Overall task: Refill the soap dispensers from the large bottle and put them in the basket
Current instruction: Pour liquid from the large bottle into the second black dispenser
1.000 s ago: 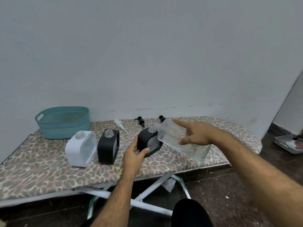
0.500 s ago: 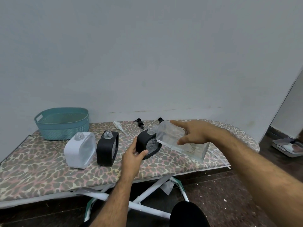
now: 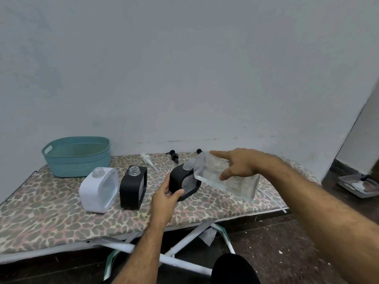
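Head view: right hand point(image 3: 239, 167) grips large clear bottle point(image 3: 225, 178), index finger extended; long axis slopes down-left, spout meeting the open neck of the black dispenser point(image 3: 183, 182). Left hand point(image 3: 166, 198) clasps that dispenser's near side, tilted on the ironing board point(image 3: 61, 218). Teal basket point(image 3: 77, 155) sits well apart, far left.

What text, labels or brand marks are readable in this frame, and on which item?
None readable.
Large clear bottle, gripped by the right hand: faint marks on its face, too blurred to tell if they are print.
Black dispenser held by the left hand, second black dispenser, white dispenser: no visible label.
Teal basket: no text.
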`<action>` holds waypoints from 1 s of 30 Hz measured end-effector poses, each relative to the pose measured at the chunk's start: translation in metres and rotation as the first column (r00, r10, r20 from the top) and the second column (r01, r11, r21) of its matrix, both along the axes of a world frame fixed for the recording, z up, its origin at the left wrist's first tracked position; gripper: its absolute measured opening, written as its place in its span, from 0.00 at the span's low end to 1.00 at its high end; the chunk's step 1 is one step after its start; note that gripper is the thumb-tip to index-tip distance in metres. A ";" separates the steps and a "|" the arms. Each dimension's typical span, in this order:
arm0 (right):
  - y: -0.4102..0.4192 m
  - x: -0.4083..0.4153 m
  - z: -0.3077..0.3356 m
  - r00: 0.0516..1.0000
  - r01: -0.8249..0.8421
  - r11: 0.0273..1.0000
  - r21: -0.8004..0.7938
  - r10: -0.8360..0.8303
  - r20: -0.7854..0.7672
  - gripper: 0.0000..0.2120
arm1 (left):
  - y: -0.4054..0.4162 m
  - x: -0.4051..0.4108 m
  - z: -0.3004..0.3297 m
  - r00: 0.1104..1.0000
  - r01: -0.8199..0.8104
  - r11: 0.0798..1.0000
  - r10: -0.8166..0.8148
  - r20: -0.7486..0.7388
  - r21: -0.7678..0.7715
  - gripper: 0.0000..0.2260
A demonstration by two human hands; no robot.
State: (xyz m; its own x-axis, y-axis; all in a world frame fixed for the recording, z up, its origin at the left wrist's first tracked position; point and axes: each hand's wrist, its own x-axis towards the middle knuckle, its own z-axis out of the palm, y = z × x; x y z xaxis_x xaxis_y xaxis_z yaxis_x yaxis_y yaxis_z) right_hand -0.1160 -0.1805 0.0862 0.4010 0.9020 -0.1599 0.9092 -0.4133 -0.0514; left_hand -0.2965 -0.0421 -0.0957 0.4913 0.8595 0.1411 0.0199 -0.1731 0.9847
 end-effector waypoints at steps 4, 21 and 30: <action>0.002 -0.001 0.005 1.000 0.016 1.000 -0.015 -0.016 -0.012 0.42 | 0.001 0.000 -0.001 1.000 0.001 1.000 -0.001 0.004 0.014 0.32; 0.008 -0.009 0.021 0.997 0.050 0.996 -0.070 -0.053 -0.049 0.42 | 0.000 0.001 0.001 1.000 0.010 1.000 -0.010 -0.001 0.012 0.32; 0.011 -0.013 0.030 0.996 0.061 0.993 -0.101 -0.068 -0.062 0.41 | 0.002 0.001 -0.002 1.000 0.003 1.000 -0.003 -0.002 0.012 0.32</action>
